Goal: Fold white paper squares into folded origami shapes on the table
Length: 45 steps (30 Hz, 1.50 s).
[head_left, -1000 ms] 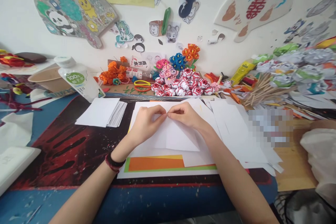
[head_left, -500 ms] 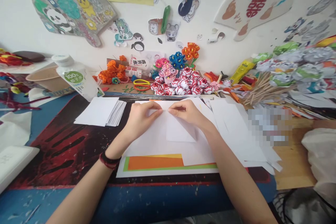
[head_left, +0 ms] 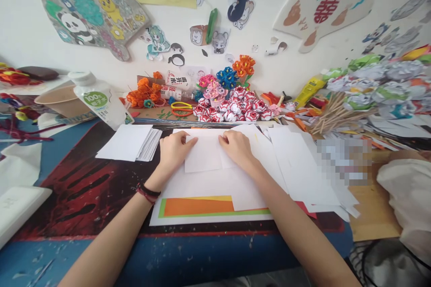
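Observation:
A small white paper [head_left: 203, 154] with a faint vertical crease lies flat over larger white sheets [head_left: 202, 186]. My left hand [head_left: 175, 148] pinches its upper left edge between thumb and forefinger. At its upper right, my right hand [head_left: 235, 145] has its fingers curled on the paper, covering that corner. Orange paper [head_left: 198, 206], with yellow and green edges around it, shows beneath the white sheets. To the left of my left hand sits a stack of white paper pieces [head_left: 126, 142].
More white sheets [head_left: 299, 166] lie to the right. A white bottle [head_left: 99, 101] leans at the back left. Paper flowers [head_left: 235, 106] line the back, and wooden sticks [head_left: 332, 114] with crumpled paper tops lie at the back right. A white case [head_left: 23, 210] sits at the left edge.
The small paper was folded with a slanted edge and now lies opened out flat. My left hand has moved slightly left, and the gap between my hands is wider.

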{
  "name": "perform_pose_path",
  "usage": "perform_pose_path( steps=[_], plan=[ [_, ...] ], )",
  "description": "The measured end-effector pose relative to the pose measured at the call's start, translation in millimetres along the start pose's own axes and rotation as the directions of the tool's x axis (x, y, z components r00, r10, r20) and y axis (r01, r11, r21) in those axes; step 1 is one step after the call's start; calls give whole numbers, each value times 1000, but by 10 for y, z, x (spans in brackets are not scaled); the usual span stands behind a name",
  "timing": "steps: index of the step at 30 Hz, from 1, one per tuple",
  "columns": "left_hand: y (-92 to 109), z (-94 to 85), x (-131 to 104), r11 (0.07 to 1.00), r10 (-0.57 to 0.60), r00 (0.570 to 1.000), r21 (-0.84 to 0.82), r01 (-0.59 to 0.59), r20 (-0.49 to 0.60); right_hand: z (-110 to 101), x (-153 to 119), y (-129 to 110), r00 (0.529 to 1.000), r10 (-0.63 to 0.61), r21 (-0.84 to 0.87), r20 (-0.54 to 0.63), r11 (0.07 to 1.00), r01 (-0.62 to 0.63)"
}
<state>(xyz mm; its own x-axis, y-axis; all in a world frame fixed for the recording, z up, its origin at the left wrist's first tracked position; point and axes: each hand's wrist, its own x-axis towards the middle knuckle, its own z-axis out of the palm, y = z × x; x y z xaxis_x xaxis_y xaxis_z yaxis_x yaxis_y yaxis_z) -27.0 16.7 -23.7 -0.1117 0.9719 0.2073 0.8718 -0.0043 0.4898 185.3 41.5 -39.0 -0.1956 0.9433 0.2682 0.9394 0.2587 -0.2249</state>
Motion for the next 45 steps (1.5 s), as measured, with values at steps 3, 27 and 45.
perform_pose_path(
  steps=[3,27,45],
  plan=[
    [-13,8,4,999,-30,999,21,30,13,49,19,7,998,31,-64,55,998,-28],
    [-74,-38,-75,1000,16,995,-26,-14,94,55,14,15,997,39,-112,73,993,-31],
    [-76,-238,-210,999,48,938,-32,-40,342,42,18,12,996,53,-89,68,995,-47]
  ],
)
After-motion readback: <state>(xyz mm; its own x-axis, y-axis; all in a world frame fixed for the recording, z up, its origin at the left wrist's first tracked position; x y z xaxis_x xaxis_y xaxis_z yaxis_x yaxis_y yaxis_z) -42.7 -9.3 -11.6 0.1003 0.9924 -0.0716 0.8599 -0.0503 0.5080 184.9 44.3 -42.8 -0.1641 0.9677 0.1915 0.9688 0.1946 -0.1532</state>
